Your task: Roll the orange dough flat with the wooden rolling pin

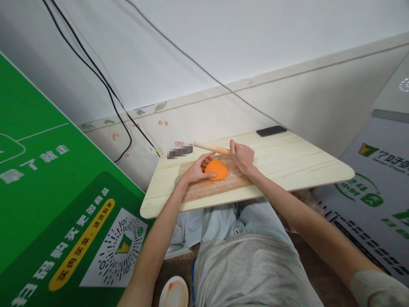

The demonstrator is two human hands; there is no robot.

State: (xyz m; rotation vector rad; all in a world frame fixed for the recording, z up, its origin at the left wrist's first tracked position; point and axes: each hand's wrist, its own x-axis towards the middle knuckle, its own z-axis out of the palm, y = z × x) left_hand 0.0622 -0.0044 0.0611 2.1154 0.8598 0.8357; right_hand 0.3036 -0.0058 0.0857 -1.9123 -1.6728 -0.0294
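A flat, roughly round piece of orange dough (216, 170) is over the wooden board (194, 192), its edge slightly uneven. My left hand (197, 170) grips the dough's left side, thumb on the near edge and fingers curled around the far side. Whether the dough lies flat on the board or is lifted a little, I cannot tell. In my right hand (243, 157) is a wooden rolling pin (211, 147), wrapped by closed fingers at its right end. The pin points left, beyond the dough, and its far end is free.
The board rests on a pale wooden table (303, 164) against the wall. A black phone (271, 131) lies at the back right, and a blurred dark object (180, 151) at the back left. A green panel (64, 192) stands left; a white cabinet (377, 170) stands right.
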